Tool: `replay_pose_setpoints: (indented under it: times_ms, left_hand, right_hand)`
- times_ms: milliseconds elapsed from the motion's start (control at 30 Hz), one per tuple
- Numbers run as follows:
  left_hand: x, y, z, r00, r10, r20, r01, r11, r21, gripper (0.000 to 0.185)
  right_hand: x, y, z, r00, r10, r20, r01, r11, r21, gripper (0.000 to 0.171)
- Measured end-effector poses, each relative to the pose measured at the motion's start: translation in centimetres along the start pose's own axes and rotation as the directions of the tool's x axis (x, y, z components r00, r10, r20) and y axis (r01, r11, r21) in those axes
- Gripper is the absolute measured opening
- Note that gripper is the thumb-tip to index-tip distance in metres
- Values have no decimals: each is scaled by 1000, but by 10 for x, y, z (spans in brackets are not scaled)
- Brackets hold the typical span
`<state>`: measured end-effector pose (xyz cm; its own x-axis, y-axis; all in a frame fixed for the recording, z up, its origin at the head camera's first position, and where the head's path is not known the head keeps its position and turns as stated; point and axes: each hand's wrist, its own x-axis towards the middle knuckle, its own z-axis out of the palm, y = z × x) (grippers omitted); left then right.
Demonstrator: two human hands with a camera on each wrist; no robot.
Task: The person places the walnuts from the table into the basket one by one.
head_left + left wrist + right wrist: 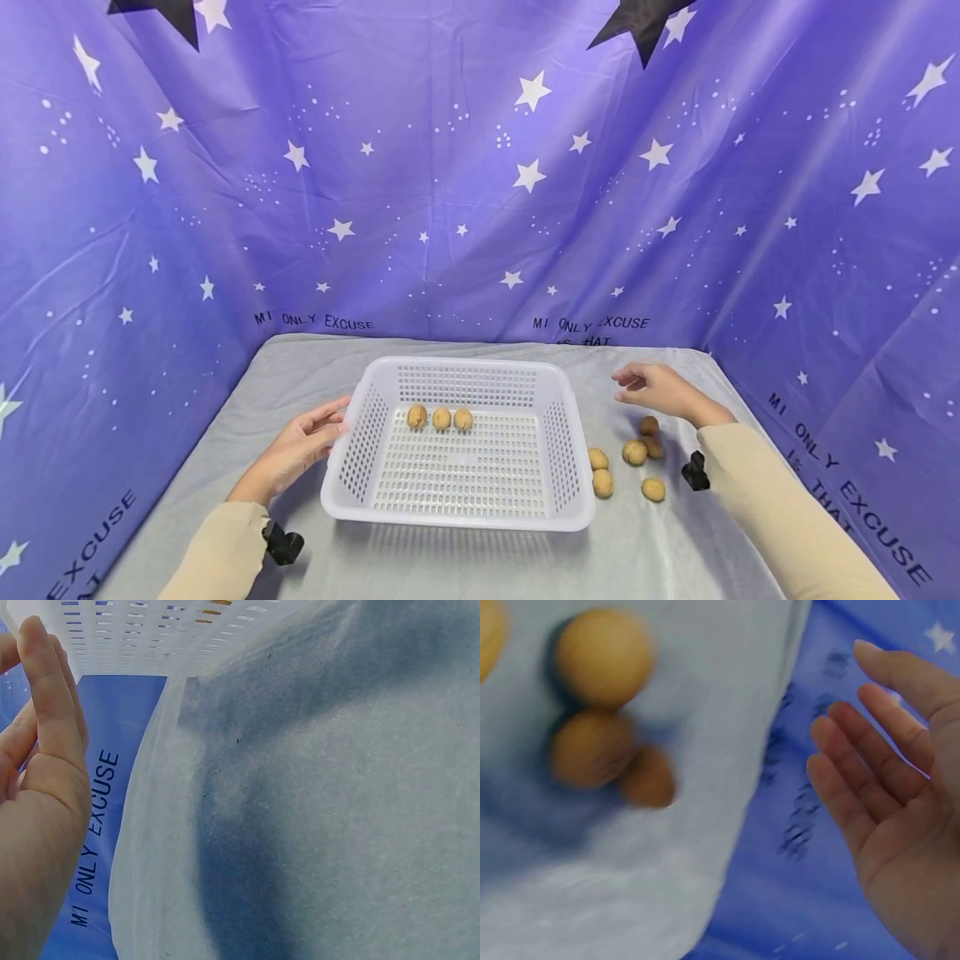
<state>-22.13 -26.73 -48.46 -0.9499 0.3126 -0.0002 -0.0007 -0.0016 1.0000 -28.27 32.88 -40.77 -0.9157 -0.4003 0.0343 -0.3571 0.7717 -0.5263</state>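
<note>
A white plastic basket (457, 523) with slotted walls stands on the grey cloth. Three walnuts (441, 418) sit in a row inside it, toward its back left. At the basket's left rim is my left hand (303, 446), its fingertips at the edge; whether they press it I cannot tell. The left wrist view shows those fingers (52, 697) fairly straight beside the basket wall. My right hand (663, 392) hovers right of the basket, fingers loosely bent and palm bare in the right wrist view. Below it lie several loose walnuts (634, 452), blurred in that wrist view.
Two of the loose walnuts (602, 483) lie close against the basket's right side. Grey cloth (300, 371) covers the table. A purple curtain (450, 208) with stars and lettering encloses the back and both sides.
</note>
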Motion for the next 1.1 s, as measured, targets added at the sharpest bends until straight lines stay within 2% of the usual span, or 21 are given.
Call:
replay_pose_setpoints:
  times_ms: [267, 400, 567, 867, 1100]
  left_hand:
    - [2, 0, 0, 1000, 3, 5, -3, 1000, -3, 59]
    - [3, 0, 0, 1000, 1, 6, -1, 1000, -4, 60]
    - [4, 2, 1, 1000, -5, 0, 5, 1000, 0, 60]
    - [3, 2, 0, 1000, -8, -5, 8, 1000, 5, 59]
    - [1, 0, -2, 1000, 5, 7, -5, 1000, -9, 59]
  right_hand:
    - [-25, 47, 12, 987, 161, 15, -161, 987, 5, 45]
    - [-35, 57, 15, 974, 223, 46, -225, 973, 45, 46]
    - [-39, 64, 18, 965, 257, 54, -260, 965, 45, 41]
    - [-38, 63, 16, 972, 233, 34, -235, 971, 45, 42]
    - [-27, 44, 1, 990, 139, 0, -139, 990, 16, 43]
